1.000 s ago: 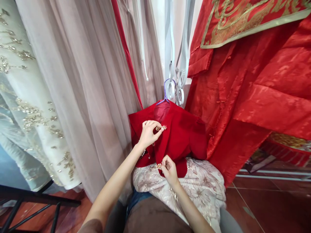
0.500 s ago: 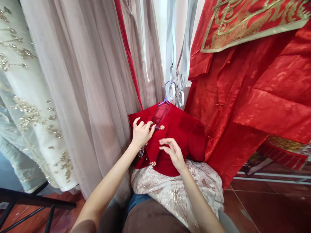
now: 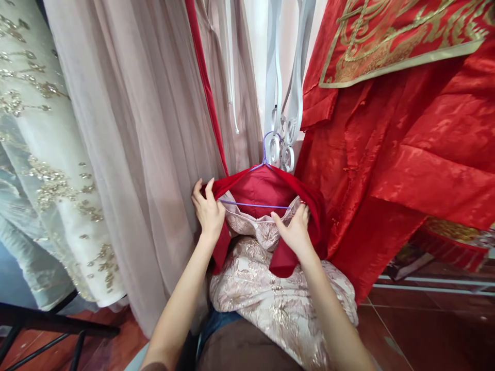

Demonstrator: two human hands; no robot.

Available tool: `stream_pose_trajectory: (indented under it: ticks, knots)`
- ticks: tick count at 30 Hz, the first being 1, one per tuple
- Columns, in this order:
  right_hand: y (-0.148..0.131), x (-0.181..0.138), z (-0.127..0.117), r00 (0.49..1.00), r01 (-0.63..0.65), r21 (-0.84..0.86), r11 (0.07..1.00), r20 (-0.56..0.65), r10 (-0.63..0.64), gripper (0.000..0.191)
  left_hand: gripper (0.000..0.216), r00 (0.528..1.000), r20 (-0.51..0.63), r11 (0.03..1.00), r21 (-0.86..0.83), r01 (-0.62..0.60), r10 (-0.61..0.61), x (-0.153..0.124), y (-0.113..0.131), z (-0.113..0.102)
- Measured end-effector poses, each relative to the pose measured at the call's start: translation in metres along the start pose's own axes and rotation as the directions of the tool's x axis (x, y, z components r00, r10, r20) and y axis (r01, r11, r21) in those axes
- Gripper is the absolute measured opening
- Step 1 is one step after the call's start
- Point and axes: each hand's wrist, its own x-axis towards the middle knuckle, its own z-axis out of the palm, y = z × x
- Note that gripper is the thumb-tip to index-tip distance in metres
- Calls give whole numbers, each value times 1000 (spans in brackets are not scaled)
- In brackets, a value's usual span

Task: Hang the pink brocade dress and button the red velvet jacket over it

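A short red velvet jacket (image 3: pixel 315 206) hangs on a purple hanger (image 3: pixel 265 150), its two fronts spread apart so the pinkish-red lining shows. Beneath it is a pale pink and gold brocade dress (image 3: pixel 266 288), with its bodice exposed and its skirt bunched towards my lap. The hanger's thin bar crosses above the bodice. My left hand (image 3: pixel 209 210) is closed on the jacket near its left shoulder, with some fingertips behind the cloth. On the other side, my right hand (image 3: pixel 296 229) grips the right front edge, its fingers partly hidden by the fabric.
Greyish-pink drapery (image 3: pixel 154 154) hangs close on the left, beside a white beaded gown (image 3: pixel 65 170). Red garments (image 3: pixel 386 170) with gold embroidery fill the right. White scrolled metalwork (image 3: pixel 288 136) stands behind the hanger. Black furniture legs (image 3: pixel 58 322) are at lower left.
Both hands have moved outward and closed on the jacket. Its fronts, overlapping before, are now drawn apart, revealing the lining and the dress bodice.
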Motion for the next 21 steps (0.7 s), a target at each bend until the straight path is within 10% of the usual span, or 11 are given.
stream_pose_trajectory:
  ticks: [6,11,15,17,21]
  knots:
    - [19,48,-11,981,115,-266,957,-122,-152,95,44,1000,5,1000,2,7,-7,11,-33,-2]
    - [14,88,-21,969,97,-359,928,-179,-170,89,27,992,124,1000,-5,6,-5,73,-46,-10]
    - [10,107,-44,998,69,-404,912,30,-62,67,21,958,250,989,-24,149,-138,115,-60,-8]
    - [11,108,-58,967,56,-359,932,253,39,55,16,820,506,936,-63,345,-268,119,-70,-3]
    - [20,103,-81,892,54,-230,972,449,57,54,14,336,896,751,-4,660,-290,102,-81,-1]
